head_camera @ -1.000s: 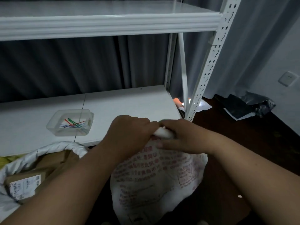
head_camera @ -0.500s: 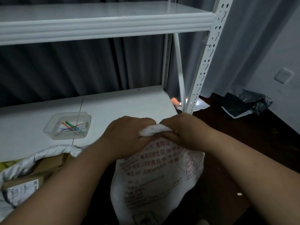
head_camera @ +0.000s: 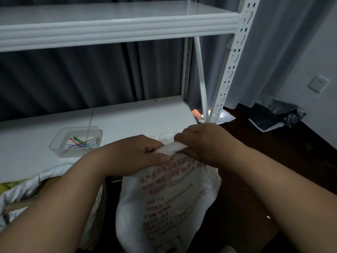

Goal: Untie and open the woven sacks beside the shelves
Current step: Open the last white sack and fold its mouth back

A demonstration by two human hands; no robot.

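Both hands now spread the white sack (head_camera: 169, 198) mouth wider: left hand (head_camera: 135, 154) and right hand (head_camera: 206, 143) grip its bunched rim.

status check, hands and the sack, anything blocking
Left hand and right hand both grip the bunched neck of the printed woven sack. Neck not yet open. Nothing in the way.

The left hand (head_camera: 135, 155) and right hand (head_camera: 204, 143) drew slightly apart at frame centre; more of the sack (head_camera: 169, 198) mouth's rolled white edge showed between them.
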